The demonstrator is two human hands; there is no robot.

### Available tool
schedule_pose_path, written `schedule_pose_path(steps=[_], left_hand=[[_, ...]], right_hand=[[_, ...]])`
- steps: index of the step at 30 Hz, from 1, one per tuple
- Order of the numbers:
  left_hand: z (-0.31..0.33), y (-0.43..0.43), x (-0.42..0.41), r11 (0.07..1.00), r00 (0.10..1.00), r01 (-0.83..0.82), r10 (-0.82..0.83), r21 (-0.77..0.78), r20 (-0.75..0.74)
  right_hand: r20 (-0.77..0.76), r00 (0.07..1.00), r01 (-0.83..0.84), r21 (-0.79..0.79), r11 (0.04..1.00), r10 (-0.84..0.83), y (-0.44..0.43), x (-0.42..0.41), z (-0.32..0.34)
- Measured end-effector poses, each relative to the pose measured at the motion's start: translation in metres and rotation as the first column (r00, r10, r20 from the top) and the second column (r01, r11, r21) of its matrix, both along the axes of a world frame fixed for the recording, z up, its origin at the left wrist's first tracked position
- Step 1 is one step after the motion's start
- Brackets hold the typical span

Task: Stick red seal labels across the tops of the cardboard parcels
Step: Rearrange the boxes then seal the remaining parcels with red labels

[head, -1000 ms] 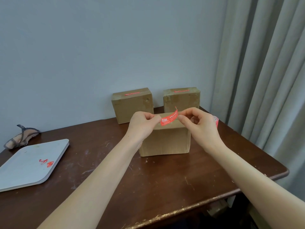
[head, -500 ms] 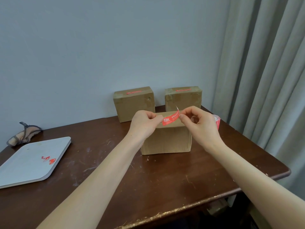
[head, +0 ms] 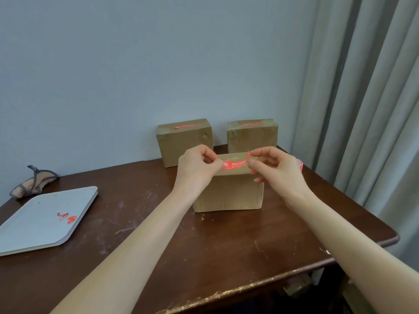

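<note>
A red seal label point(head: 235, 163) with white print is stretched between my two hands just above the front top edge of the nearest cardboard parcel point(head: 229, 193). My left hand point(head: 197, 166) pinches its left end and my right hand point(head: 275, 169) pinches its right end, which curls upward. Two more cardboard parcels stand behind against the wall, the left one point(head: 184, 141) and the right one point(head: 252, 134), each with a red label across its top.
A grey tray point(head: 43, 220) with red scraps lies at the table's left. A cloth item point(head: 34, 181) sits at the far left corner. A red label roll point(head: 300, 165) peeks out behind my right hand. Curtains point(head: 367, 109) hang close on the right, beside the brown table point(head: 204, 245).
Both hands have lowered the label toward the near parcel's top, and it now hangs flatter and more stretched than before.
</note>
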State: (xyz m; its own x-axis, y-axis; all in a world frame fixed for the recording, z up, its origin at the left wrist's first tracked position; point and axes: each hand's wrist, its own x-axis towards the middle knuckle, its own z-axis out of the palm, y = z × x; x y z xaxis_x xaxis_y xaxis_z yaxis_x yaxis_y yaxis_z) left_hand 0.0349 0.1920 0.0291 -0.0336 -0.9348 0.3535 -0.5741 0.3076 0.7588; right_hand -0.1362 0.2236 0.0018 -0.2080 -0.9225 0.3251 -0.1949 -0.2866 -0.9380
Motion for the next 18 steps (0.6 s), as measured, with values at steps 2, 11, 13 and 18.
schedule_pose_path(steps=[2, 11, 13, 18], left_hand=[[-0.001, -0.001, 0.001, 1.0, 1.0, -0.002, 0.002, -0.02, 0.005], [0.001, 0.0, 0.006, 0.995, 0.999, 0.014, -0.017, -0.104, -0.027], [0.002, -0.002, 0.007, 0.996, 0.995, 0.039, -0.045, -0.075, -0.084], [0.007, -0.013, 0.012, 0.997, 0.977, 0.065, -0.055, 0.043, -0.207]], right_hand=[[0.12, 0.993, -0.005, 0.052, 0.999, -0.001, -0.001, -0.001, 0.0], [0.091, 0.994, -0.07, 0.182, 0.981, 0.055, -0.008, -0.001, 0.007], [0.077, 0.996, -0.05, 0.17, 0.984, 0.037, -0.012, -0.002, 0.009], [0.063, 0.997, -0.048, 0.169, 0.984, 0.038, -0.024, -0.005, 0.016]])
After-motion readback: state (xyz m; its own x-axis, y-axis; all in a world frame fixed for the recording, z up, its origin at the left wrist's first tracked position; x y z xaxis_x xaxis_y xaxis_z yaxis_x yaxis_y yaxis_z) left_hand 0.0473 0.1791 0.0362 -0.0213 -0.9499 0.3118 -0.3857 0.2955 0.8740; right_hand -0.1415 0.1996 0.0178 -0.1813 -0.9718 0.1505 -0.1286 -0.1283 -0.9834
